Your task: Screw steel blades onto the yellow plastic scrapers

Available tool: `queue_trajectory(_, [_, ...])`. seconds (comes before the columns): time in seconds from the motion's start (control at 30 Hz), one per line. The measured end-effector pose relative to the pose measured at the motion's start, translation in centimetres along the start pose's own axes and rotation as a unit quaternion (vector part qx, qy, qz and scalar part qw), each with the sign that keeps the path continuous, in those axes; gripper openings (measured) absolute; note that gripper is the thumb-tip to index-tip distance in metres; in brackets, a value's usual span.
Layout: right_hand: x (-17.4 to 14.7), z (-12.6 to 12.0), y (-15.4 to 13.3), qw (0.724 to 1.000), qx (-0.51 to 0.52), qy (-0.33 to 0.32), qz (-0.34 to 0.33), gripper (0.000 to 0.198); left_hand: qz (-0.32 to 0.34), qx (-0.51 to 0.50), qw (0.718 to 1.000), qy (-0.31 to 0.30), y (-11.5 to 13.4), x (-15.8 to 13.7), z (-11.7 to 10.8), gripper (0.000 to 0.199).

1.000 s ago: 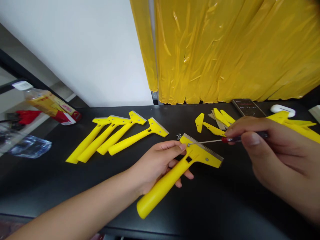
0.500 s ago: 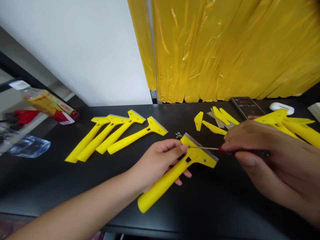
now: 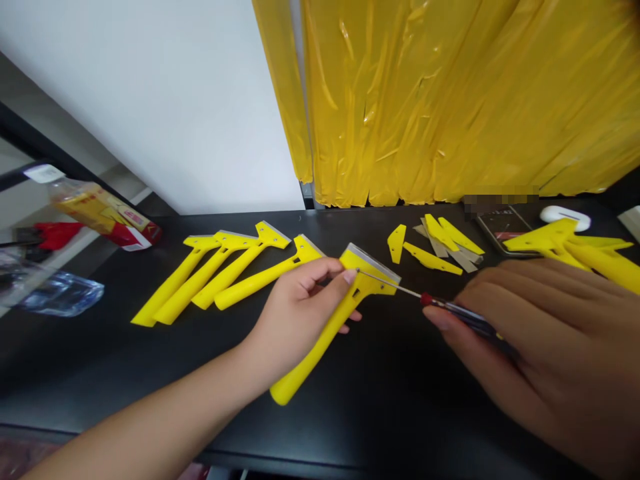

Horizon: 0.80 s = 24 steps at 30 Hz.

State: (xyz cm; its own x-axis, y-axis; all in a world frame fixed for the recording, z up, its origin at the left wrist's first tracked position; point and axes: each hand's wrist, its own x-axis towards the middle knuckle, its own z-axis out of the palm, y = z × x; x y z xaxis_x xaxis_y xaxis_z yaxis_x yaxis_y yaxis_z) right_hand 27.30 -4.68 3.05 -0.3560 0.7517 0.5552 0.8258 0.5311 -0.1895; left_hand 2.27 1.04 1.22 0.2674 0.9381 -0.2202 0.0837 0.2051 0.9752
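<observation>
My left hand point(image 3: 305, 300) is closed round the neck of a yellow scraper point(image 3: 315, 353), its thumb by the left screw on the head. A metal blade edges the scraper's far side, and a second screw shows at the right. In my right hand point(image 3: 545, 353) is a screwdriver point(image 3: 450, 310) with a red-collared dark handle. Its thin shaft reaches left, and the tip meets the left screw beside my left thumb. Several yellow scrapers with blades point(image 3: 180, 280) lie in a row to the left; the nearest one's head is partly hidden behind my left hand.
Loose yellow cover plates point(image 3: 433, 259) and bare blades point(image 3: 463, 260) lie beyond my right hand. More yellow scraper handles point(image 3: 600, 257), a phone point(image 3: 505, 227) and a white case point(image 3: 565, 217) are at the right. A drink bottle point(image 3: 107, 210) stands tilted in view at the left, on the black table point(image 3: 150, 393).
Both hands have shifted, the scraper moving left and away from me. The screwdriver now slopes down to the right, showing more of its handle. The small screws on the table are now hidden.
</observation>
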Motion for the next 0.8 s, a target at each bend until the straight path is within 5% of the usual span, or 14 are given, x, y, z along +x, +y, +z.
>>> queue_trajectory(0.1, [0.4,0.6,-0.3,0.996,-0.077,0.006,-0.034,0.017,0.052,0.037,0.997,0.04,0.2,0.1,-0.5,0.025])
queue_trajectory(0.27, [0.9,1.6,-0.4,0.997,-0.047,0.007,-0.068,0.012,0.096,0.052,0.991,0.083,-0.2,0.3,-0.8,0.024])
queue_trajectory(0.4, [1.1,1.9,-0.1,0.995,-0.092,0.023,-0.033,0.017,0.115,0.066,0.987,0.094,-0.5,0.3,-0.8,0.023])
queue_trajectory(0.8, [0.5,2.9,0.0,1.0,0.016,0.002,0.012,0.019,0.14,0.112,0.979,0.093,-0.6,0.5,-0.9,0.021])
